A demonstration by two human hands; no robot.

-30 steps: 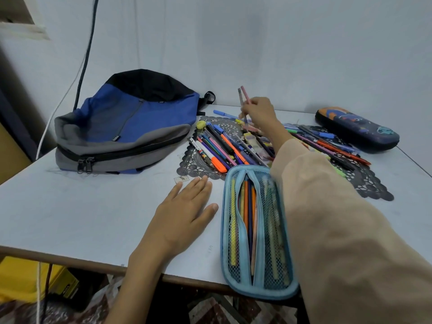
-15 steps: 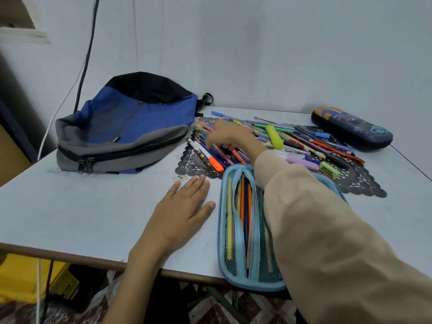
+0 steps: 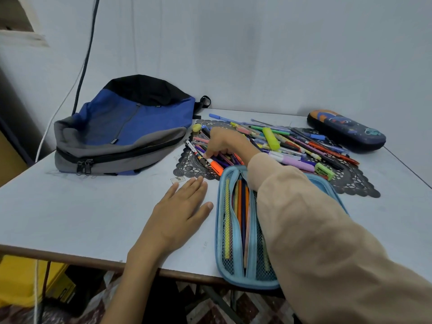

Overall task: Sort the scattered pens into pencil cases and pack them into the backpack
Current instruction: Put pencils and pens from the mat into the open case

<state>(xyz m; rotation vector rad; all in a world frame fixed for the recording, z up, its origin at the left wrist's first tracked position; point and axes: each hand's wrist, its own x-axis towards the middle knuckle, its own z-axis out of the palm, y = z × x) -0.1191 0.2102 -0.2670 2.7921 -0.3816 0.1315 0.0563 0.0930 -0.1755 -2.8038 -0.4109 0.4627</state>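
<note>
the right hand [image 3: 224,142] is the one on the job: it reaches forward and across the open blue mesh pencil case [image 3: 236,230], fingers curled down onto the near-left corner of the pen pile [image 3: 280,146], its fingertips [image 3: 207,156] touching a white-and-orange marker [image 3: 214,166]. that marker lies at the pile's near edge, its long axis running diagonally from far-left to near-right, so its orange end points toward the mouth of the case just below the wrist. whether the fingers have pinched it or only rest on it, i cannot tell; the thumb is hidden under the palm. the left hand [image 3: 180,213] lies flat and spread on the counter [image 3: 93,206], palm down, holding nothing, just beside the case's left rim and nearer the person than the pile. the case sits lengthwise, its long axis toward the person, with several pens inside. judging from this, the coming move is a short pull back toward the body, the marker turned to lie along the case. the blue and grey backpack [image 3: 121,132] rests zipped, well to the left beyond the left hand; a dark hard pencil case [image 3: 346,132] lies shut far right of the right hand.
</note>
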